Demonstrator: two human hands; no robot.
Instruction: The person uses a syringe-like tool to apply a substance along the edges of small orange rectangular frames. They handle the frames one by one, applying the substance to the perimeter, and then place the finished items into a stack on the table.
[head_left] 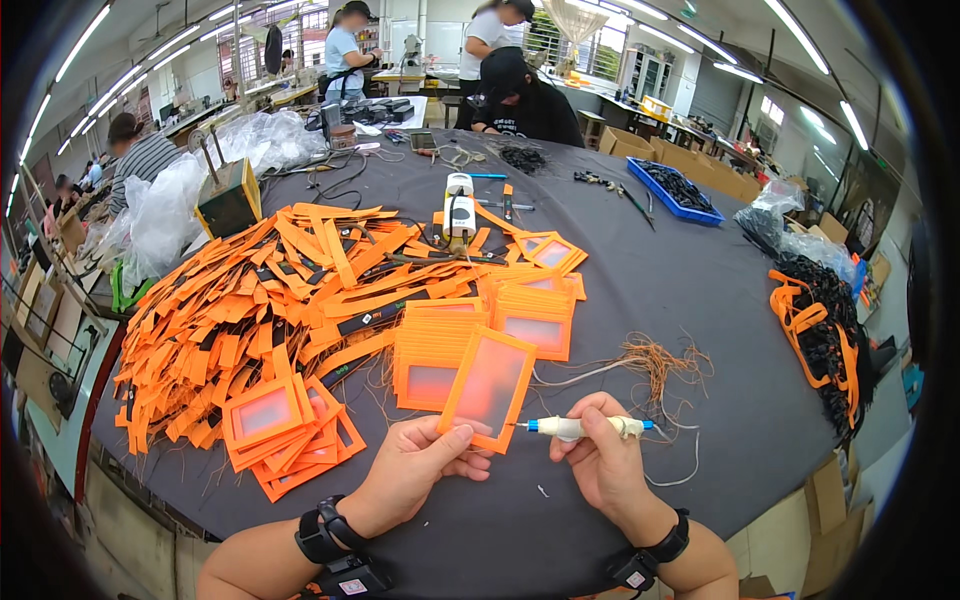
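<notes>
My left hand (425, 462) pinches the lower left corner of an orange-edged card holder (489, 385) with a cloudy clear window, holding it tilted up. In my right hand (605, 455) is a white corded pen-shaped tool (570, 428) with blue ends. Its thin metal tip points left, at the holder's lower right edge; whether it touches cannot be told. Just behind the holder stand stacks of similar card holders (536, 325). Another loose pile of card holders (265, 412) lies to the left of my left hand.
A large heap of orange strips (230, 330) covers the table's left side. Loose orange threads (660, 365) and a pale cord lie right of centre. Farther back are a white device (459, 210) and a blue tray (675, 190) of black parts. A person in black (520, 95) sits across the table.
</notes>
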